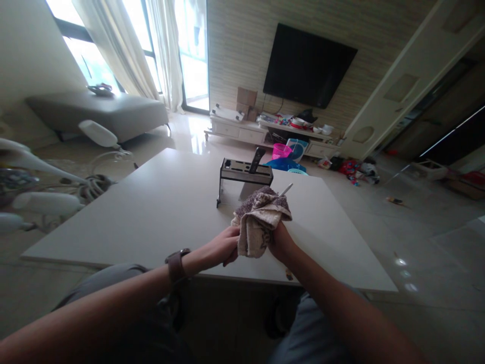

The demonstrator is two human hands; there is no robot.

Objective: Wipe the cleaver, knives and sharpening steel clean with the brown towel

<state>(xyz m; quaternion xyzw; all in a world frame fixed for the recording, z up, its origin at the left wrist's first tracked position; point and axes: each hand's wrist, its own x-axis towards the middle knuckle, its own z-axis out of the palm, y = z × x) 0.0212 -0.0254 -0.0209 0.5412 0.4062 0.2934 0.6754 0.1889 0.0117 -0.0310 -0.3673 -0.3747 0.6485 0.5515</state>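
A brown and beige patterned towel (261, 217) is bunched up between my hands above the table's near half. My left hand (229, 244) is closed at the towel's left side, its fingers partly hidden by the cloth. On the other side, my right hand (281, 241) is closed against the towel, fingers mostly covered. A thin, pale metallic tip (287, 189) sticks out past the towel's top right; the rest of that thing is hidden. Just beyond stands a knife rack (242, 169) with slots along its top. One knife with a black handle (257, 160) sits in it.
The white table (170, 202) spreads under my hands. A small dark and tan object (289, 274) lies at its near edge. Past the table are a pink basket (281, 150) and a blue tub (284, 165). White chandelier-like lamp parts (49, 202) stand on the left.
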